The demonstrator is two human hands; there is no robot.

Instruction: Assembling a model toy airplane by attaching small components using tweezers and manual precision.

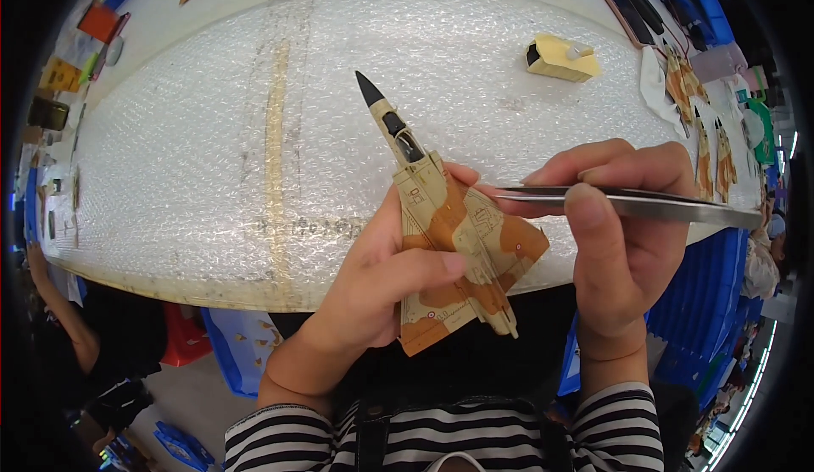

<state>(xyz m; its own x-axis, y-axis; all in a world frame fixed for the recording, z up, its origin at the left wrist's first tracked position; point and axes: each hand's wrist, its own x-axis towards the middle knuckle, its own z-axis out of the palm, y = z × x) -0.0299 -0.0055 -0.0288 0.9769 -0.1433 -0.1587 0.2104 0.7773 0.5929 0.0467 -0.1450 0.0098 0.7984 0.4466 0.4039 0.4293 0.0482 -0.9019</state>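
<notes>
A model jet [462, 226] in sand and orange-brown camouflage, with a black nose, lies in my left hand [365, 277]. Its nose points up and to the left, away from me. My left thumb presses across the fuselage, while the other fingers support it from beneath. My right hand [623, 235] pinches a pair of metal tweezers [678, 207]. The tweezers' tips reach toward the jet's right side, near the wing root; whether they touch it or grip anything small cannot be made out.
Bubble wrap [186, 150] covers the table. A yellowish block [564, 57] stands far right. More camouflaged jets [725, 163] lie along the right edge, near a phone [619, 2]. Blue bins [704, 302] stand at lower right. Another person's arm [59, 302] shows at far left.
</notes>
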